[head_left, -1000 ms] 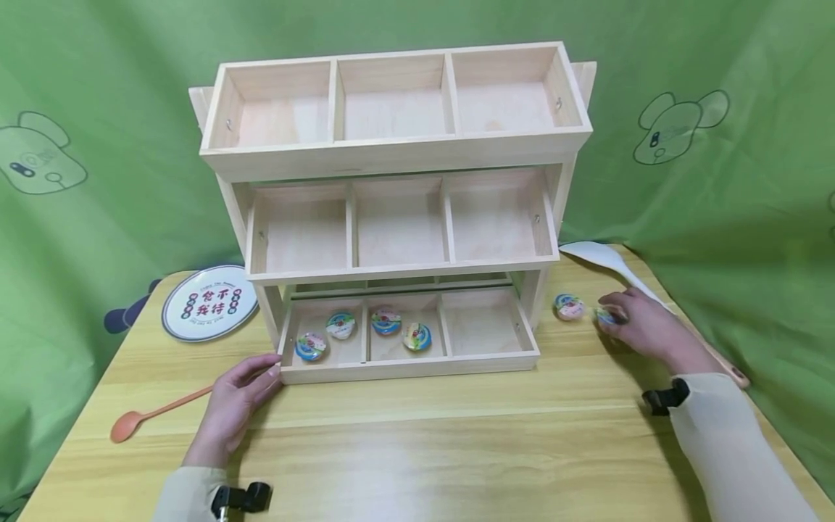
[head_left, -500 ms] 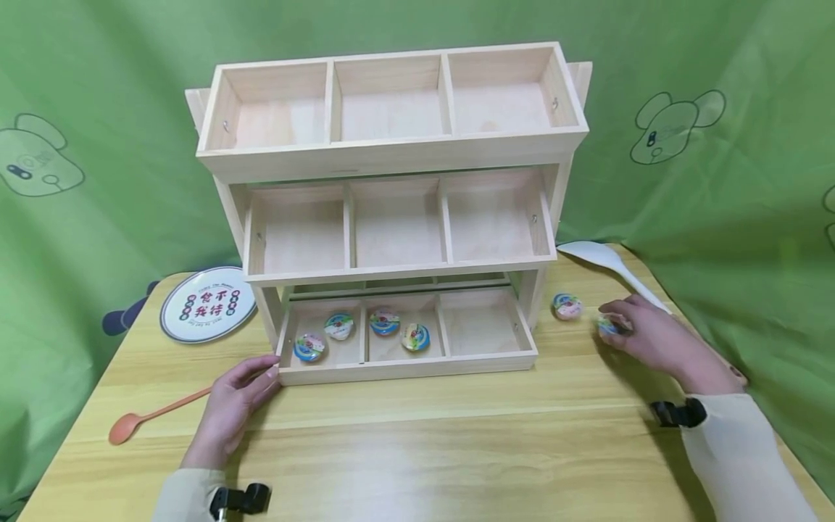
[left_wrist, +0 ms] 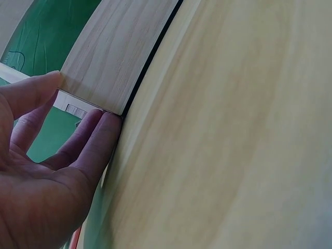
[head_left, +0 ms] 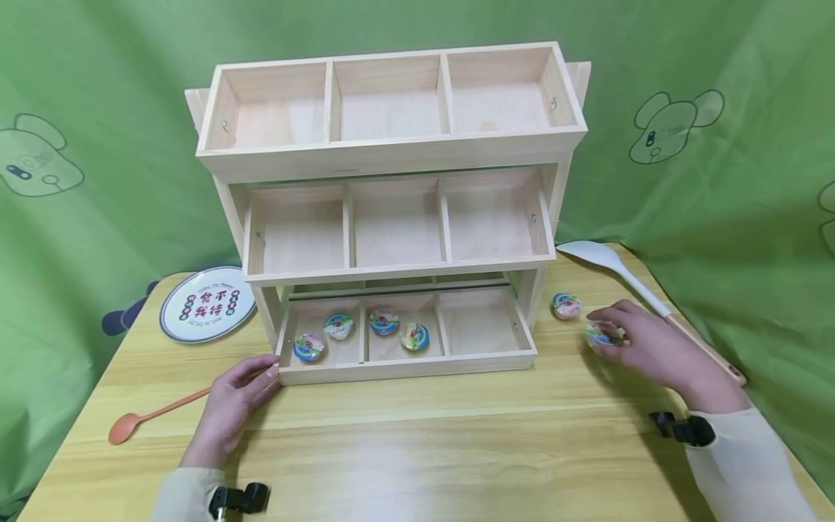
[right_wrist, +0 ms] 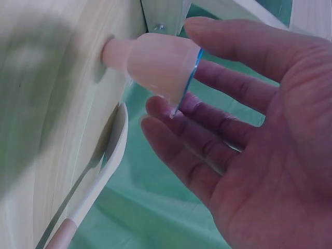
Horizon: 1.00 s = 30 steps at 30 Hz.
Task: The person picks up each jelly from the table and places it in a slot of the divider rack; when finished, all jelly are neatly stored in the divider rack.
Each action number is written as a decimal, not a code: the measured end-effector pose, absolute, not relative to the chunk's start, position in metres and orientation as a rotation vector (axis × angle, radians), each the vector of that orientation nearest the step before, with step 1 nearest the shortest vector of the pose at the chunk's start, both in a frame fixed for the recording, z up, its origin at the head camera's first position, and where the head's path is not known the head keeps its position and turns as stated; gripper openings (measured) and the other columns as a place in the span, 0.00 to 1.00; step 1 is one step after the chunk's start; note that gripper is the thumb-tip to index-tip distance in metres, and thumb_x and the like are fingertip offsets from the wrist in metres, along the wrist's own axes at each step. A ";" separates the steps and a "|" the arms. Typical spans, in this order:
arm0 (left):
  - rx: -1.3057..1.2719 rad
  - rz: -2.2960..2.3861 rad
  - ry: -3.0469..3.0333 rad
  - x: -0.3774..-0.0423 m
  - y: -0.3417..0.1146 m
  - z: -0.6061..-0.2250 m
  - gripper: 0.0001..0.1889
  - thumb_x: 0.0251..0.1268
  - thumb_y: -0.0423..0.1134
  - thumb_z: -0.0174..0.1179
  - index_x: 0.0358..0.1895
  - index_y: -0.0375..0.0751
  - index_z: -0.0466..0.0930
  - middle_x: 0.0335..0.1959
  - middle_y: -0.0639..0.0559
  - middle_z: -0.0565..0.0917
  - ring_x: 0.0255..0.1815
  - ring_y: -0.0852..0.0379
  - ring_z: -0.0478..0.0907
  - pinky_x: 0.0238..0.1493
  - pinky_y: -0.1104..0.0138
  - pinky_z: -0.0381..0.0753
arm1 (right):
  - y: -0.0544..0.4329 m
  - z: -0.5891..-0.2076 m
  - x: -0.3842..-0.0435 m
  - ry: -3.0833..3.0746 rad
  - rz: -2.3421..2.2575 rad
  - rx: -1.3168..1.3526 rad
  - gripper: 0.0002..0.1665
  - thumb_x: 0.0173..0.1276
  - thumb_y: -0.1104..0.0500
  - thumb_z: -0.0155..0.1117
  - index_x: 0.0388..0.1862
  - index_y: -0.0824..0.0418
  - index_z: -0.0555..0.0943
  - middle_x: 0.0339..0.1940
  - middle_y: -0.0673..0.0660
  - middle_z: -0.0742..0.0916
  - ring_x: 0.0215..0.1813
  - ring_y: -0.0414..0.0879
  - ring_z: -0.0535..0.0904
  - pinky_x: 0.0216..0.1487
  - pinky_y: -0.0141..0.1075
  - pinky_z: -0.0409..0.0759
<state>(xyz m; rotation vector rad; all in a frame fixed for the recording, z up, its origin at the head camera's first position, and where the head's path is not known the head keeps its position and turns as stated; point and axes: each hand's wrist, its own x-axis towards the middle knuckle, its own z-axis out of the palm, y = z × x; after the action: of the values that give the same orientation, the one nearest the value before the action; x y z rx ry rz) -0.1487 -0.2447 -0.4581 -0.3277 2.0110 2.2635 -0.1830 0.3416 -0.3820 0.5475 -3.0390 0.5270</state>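
In the head view, my right hand [head_left: 652, 349] pinches a small jelly cup [head_left: 603, 334] by its lid between thumb and fingers, above the table's right side. The right wrist view shows the pale pink cup body [right_wrist: 162, 61] tilted, its blue-edged lid toward my palm. A second jelly cup [head_left: 566, 306] stands just left of it. My left hand [head_left: 230, 407] touches the left front corner of the bottom tray [head_left: 417, 371], fingertips against its end. Two jelly cups lie in that tray's left compartment and two in its middle one.
The three-tier wooden rack [head_left: 391, 161] has three compartments on each level. A white spoon with a pink handle [head_left: 642, 288] lies at the right, a round plate [head_left: 207, 304] and an orange spoon [head_left: 127, 428] at the left. Green cloth [head_left: 737, 203] hangs behind.
My right hand keeps hold of the jelly cup and has shifted slightly left and toward me, the cup tilting. My left hand stays at the tray corner.
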 end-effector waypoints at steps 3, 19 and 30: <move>-0.338 2.255 2.012 -0.149 -0.245 -0.458 0.16 0.67 0.30 0.62 0.56 0.32 0.77 0.58 0.43 0.72 0.53 0.57 0.78 0.60 0.63 0.78 | 0.336 -0.381 -0.181 -3.019 0.514 0.584 0.26 0.60 0.61 0.73 0.56 0.70 0.78 0.42 0.60 0.79 0.40 0.52 0.77 0.41 0.50 0.80; -0.331 2.256 2.011 -0.149 -0.243 -0.457 0.16 0.67 0.30 0.61 0.56 0.30 0.77 0.60 0.41 0.70 0.53 0.57 0.78 0.61 0.63 0.78 | 0.294 -0.366 -0.175 -3.012 0.537 0.725 0.25 0.58 0.60 0.75 0.52 0.64 0.79 0.41 0.53 0.79 0.39 0.47 0.78 0.39 0.46 0.83; -0.321 2.263 2.018 -0.148 -0.244 -0.457 0.14 0.67 0.29 0.61 0.55 0.32 0.78 0.57 0.44 0.72 0.52 0.57 0.79 0.61 0.63 0.78 | 0.265 -0.358 -0.180 -2.985 0.561 0.868 0.25 0.58 0.64 0.73 0.55 0.65 0.80 0.44 0.53 0.80 0.43 0.47 0.77 0.46 0.46 0.83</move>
<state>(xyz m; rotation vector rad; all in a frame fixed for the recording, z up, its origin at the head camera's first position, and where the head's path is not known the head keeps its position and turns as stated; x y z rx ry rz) -0.1483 -0.2437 -0.4568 -0.3209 2.0183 2.2632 -0.1804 0.2649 -0.3578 0.8681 -2.9853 0.5613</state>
